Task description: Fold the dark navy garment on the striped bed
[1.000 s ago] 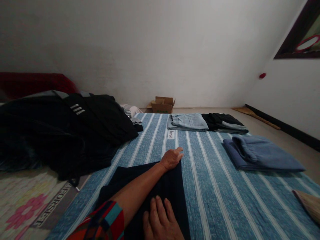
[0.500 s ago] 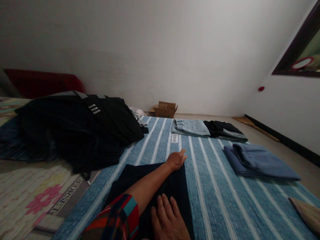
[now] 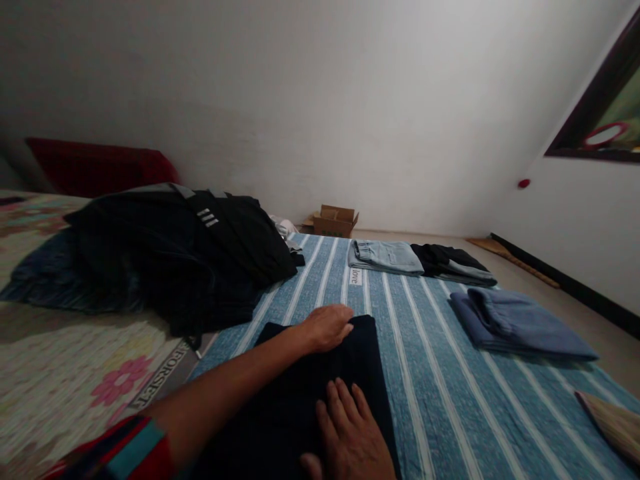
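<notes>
Head view: both hands flat, fingers spread, gripping nothing. Left hand point(image 3: 327, 327) presses the far edge of the dark folded garment point(image 3: 320, 387) at lower centre on the striped bedspread point(image 3: 425, 373), right hand point(image 3: 350, 437) near edge. Looks like smoothing; next probably another fold.

Left hand point(image 3: 327, 327) and right hand point(image 3: 350, 437) flat on dark folded garment point(image 3: 320, 387)

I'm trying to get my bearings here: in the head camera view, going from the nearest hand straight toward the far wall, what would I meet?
Right hand → dark folded garment → left hand → small "love" label → folded light jeans → cardboard box.
</notes>
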`<state>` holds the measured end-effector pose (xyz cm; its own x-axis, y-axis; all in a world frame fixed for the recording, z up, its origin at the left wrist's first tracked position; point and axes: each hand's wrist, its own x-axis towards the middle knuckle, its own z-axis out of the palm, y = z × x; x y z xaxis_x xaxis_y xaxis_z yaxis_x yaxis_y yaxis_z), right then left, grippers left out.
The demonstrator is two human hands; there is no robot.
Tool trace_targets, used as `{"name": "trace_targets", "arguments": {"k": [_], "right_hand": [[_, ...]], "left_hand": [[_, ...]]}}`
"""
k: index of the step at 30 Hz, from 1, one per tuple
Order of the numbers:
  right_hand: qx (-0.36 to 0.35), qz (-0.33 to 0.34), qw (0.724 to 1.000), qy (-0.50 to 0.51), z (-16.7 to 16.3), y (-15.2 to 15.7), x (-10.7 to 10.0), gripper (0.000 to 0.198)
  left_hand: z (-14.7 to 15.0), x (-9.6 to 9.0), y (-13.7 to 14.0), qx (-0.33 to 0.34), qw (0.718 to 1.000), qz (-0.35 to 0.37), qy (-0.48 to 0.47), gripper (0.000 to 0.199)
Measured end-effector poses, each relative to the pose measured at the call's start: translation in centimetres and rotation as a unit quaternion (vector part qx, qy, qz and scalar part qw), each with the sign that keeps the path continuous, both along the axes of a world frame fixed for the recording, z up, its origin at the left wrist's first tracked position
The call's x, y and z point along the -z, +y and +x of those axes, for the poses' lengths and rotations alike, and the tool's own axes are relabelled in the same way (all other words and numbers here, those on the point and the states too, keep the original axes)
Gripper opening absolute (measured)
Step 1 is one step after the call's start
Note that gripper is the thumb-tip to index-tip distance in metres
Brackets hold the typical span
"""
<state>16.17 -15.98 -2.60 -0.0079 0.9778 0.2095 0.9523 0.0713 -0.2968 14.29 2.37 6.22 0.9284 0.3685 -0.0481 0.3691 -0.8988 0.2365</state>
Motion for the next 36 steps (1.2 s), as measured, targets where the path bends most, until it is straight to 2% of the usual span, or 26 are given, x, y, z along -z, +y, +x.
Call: {"name": "trace_targets", "arguments": {"k": [3,6,10,17,21,24,27,29,32,36], "right_hand": [[-0.001,0.014,1.0,-0.001,0.0,0.0,0.4,0.064],[-0.002,0.019,1.0,-0.003,0.1,0.0,0.8,0.061],[-0.001,0.029,0.999,-0.012,0.1,-0.1,1.3,0.06],[-0.002,0.067,0.997,-0.042,0.2,0.0,3.1,0.061],[-0.004,0.099,0.994,-0.045,0.0,0.0,3.6,0.059],[0.004,0.111,0.994,-0.011,0.3,0.1,2.3,0.045],[0.025,0.091,0.994,0.056,2.0,1.2,-0.8,0.021],[0.037,0.075,0.995,0.046,4.0,2.8,-3.0,0.024],[0.093,0.005,0.994,-0.05,7.0,6.2,-5.5,0.026],[0.072,-0.032,0.994,-0.081,9.6,10.3,-6.2,0.024]], "left_hand": [[-4.2,0.4,-1.6,0.015,1.0,-0.003,0.016,0.026],[-6.0,2.2,-2.2,0.025,0.999,-0.01,0.027,0.044],[-5.7,4.2,-1.9,0.041,0.998,-0.008,0.047,0.054],[-5.5,5.2,-1.6,0.057,0.997,-0.01,0.048,0.053],[-5.7,6.1,-1.5,0.059,0.998,0.014,0.029,0.053],[-5.7,6.5,-1.6,0.061,0.997,0.033,0.02,0.053],[-5.6,6.6,-1.7,0.058,0.997,0.04,0.015,0.054],[-5.6,6.6,-1.8,0.052,0.998,0.04,0.013,0.054],[-5.6,6.6,-2.0,0.045,0.998,0.037,0.012,0.056],[-5.7,6.7,-2.0,0.047,0.998,0.037,0.004,0.057]]}}
